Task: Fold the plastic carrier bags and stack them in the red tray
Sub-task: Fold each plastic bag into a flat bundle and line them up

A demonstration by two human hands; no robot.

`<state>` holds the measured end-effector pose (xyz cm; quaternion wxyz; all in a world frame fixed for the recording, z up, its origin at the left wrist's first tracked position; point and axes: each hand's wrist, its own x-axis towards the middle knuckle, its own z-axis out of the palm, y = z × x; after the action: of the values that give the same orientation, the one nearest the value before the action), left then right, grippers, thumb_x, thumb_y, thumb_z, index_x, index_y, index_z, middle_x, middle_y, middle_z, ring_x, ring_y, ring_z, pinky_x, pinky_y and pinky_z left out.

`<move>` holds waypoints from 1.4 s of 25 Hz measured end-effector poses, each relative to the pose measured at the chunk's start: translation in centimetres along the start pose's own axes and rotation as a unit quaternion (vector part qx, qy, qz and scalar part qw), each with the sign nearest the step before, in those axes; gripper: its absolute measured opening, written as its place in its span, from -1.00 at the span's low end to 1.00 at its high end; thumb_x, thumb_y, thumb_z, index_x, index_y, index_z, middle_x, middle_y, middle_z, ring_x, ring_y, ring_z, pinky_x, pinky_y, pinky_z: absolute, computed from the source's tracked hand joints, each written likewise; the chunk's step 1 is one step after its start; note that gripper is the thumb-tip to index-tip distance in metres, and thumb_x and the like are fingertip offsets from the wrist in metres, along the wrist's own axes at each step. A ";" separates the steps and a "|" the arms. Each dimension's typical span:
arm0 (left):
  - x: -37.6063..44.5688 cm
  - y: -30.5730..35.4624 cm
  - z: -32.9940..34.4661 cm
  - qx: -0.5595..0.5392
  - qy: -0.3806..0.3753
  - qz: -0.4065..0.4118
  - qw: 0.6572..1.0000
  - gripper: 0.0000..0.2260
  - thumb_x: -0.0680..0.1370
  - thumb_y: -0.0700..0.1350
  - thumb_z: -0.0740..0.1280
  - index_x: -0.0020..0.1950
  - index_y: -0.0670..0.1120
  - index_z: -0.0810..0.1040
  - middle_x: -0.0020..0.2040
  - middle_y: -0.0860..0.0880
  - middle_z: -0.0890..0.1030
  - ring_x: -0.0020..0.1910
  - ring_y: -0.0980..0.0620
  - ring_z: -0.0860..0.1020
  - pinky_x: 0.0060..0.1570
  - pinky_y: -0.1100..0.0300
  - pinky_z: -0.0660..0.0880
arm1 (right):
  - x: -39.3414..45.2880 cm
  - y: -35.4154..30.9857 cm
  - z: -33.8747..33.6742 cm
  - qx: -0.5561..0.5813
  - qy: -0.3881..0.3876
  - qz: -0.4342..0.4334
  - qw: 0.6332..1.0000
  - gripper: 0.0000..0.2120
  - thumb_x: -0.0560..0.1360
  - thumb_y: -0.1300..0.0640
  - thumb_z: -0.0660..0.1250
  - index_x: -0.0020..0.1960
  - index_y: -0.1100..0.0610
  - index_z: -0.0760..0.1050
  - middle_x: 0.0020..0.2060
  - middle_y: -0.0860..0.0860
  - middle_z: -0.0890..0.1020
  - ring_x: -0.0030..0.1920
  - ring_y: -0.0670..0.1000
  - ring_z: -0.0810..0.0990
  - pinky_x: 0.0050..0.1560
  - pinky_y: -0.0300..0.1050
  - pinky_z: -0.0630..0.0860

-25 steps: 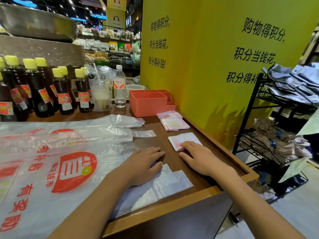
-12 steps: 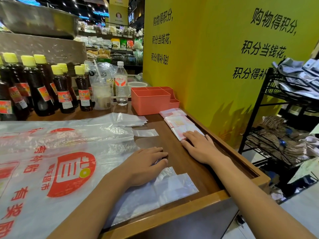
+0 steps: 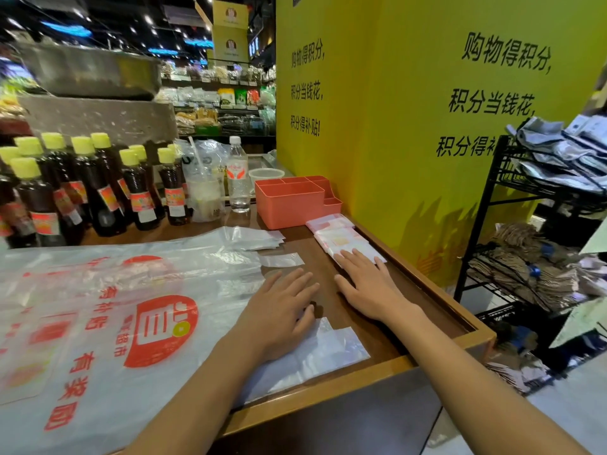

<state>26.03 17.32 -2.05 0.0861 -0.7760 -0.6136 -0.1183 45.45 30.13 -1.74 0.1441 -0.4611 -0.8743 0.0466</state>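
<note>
**Two flat hands at a shop's bag-folding station**

A person stands at a wooden tabletop (image 3: 387, 333) with both hands laid flat. The left hand (image 3: 279, 315), fingers straight and slightly spread, rests palm down on the near edge of a pile of unfolded plastic carrier bags (image 3: 108, 323) printed with a red logo and red characters; the pile covers the left half of the surface. The right hand (image 3: 368, 289) is likewise open, its palm on bare wood and its fingertips touching the nearest folded bag (image 3: 359, 251), a small white-and-pink packet. That packet lies at the front of a short overlapping row of folded bags (image 3: 330, 223) running along the right edge of the tabletop, the far end of the row just beside the red tray (image 3: 289, 205). The tray, a divided plastic organiser, stands against the yellow wall (image 3: 410, 110); from this angle its contents cannot be made out. A few smaller clear bags (image 3: 253, 238) lie between the big pile and the tray. Behind them stand dark sauce bottles (image 3: 98, 188) with yellow caps, a drink cup (image 3: 205, 198) in a clear bag and a water bottle (image 3: 238, 178). To the right, a black wire rack (image 3: 492, 198) holds stacked goods
</note>
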 end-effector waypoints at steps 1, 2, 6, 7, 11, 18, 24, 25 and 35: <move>-0.3 0.0 -0.2 0.009 0.002 -0.014 1.000 -0.46 0.64 0.15 -0.16 0.61 0.08 0.19 0.62 0.07 0.13 0.61 0.11 -0.03 0.49 0.14 -0.26 | -0.2 -0.8 -0.2 0.006 -0.001 -0.004 1.000 -0.48 0.70 -0.14 -0.01 0.63 -0.09 0.06 0.62 -0.13 0.08 0.61 -0.12 -0.08 0.58 0.09 -0.19; -0.5 -0.1 -0.6 0.016 0.004 -0.029 0.999 -0.41 0.61 0.16 -0.22 0.61 0.08 0.18 0.62 0.07 0.13 0.61 0.11 -0.02 0.48 0.14 -0.28 | -0.4 -1.6 -0.4 0.012 0.000 -0.010 1.000 -0.49 0.70 -0.12 -0.01 0.63 -0.08 0.07 0.62 -0.14 0.08 0.61 -0.12 -0.08 0.57 0.08 -0.19; -4.1 -2.8 -3.1 0.053 -0.002 -0.071 0.996 -0.27 0.50 0.21 -0.36 0.63 0.08 0.10 0.64 0.07 0.04 0.61 0.09 -0.07 0.49 0.13 -0.26 | -0.9 -7.1 -1.1 0.029 0.003 -0.081 0.996 -0.47 0.69 0.01 0.06 0.63 -0.05 0.06 0.62 -0.13 0.08 0.60 -0.10 -0.04 0.57 0.06 -0.13; -5.8 -4.0 -3.8 0.060 -0.010 -0.084 0.995 -0.25 0.48 0.23 -0.37 0.63 0.08 0.09 0.64 0.07 0.03 0.61 0.09 -0.08 0.52 0.11 -0.22 | -1.1 -8.8 -1.2 0.041 0.004 -0.102 0.994 -0.46 0.67 0.03 0.10 0.63 -0.04 0.07 0.61 -0.11 0.10 0.60 -0.09 0.00 0.58 0.04 -0.08; -14.0 -8.9 -6.2 0.031 -0.053 -0.168 0.984 -0.25 0.48 0.41 -0.38 0.62 0.17 -0.02 0.64 0.10 -0.04 0.61 0.09 -0.11 0.54 0.07 -0.13 | -3.7 -15.8 -0.6 0.151 -0.051 -0.176 0.971 -0.49 0.62 -0.06 0.23 0.55 -0.11 0.24 0.47 -0.11 0.40 0.49 0.00 0.28 0.51 0.01 0.18; -26.8 -11.0 -9.3 -0.095 -0.046 -0.319 0.942 -0.47 0.57 0.32 0.18 0.53 0.23 0.27 0.58 0.19 0.19 0.56 0.12 0.14 0.53 0.05 0.07 | -7.3 -21.0 2.0 0.094 -0.138 -0.262 0.950 -0.48 0.58 -0.27 0.22 0.47 -0.10 0.39 0.47 -0.15 0.40 0.46 -0.11 0.31 0.56 0.03 0.06; -27.1 -10.8 -9.2 -0.180 -0.047 -0.340 0.922 -0.37 0.42 0.42 0.34 0.45 0.28 0.35 0.51 0.22 0.32 0.46 0.13 0.31 0.41 0.10 0.27 | -7.1 -18.1 2.2 0.166 -0.097 -0.156 0.969 -0.44 0.53 -0.30 0.30 0.47 -0.15 0.37 0.49 -0.19 0.37 0.45 -0.10 0.35 0.46 -0.06 0.25; -27.2 -10.8 -9.2 -0.190 -0.042 -0.345 0.918 -0.39 0.42 0.41 0.35 0.43 0.28 0.36 0.50 0.21 0.33 0.46 0.13 0.31 0.41 0.10 0.27 | -7.1 -18.1 2.3 0.166 -0.107 -0.158 0.968 -0.37 0.47 -0.36 0.33 0.47 -0.17 0.36 0.48 -0.20 0.37 0.45 -0.08 0.35 0.47 -0.03 0.27; -27.6 -10.0 -9.5 -0.145 -0.008 -0.354 0.924 -0.30 0.36 0.53 0.19 0.40 0.22 0.41 0.41 0.21 0.46 0.36 0.16 0.42 0.33 0.17 0.37 | -7.7 -18.5 2.1 0.134 -0.080 -0.161 0.975 -0.55 0.57 -0.30 0.21 0.40 -0.18 0.43 0.39 -0.22 0.48 0.35 -0.12 0.45 0.37 -0.06 0.41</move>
<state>9.56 -8.72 -1.10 -0.0801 -0.5136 -0.8249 -0.2222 34.28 13.40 -1.43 0.1396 -0.2858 -0.9314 0.1767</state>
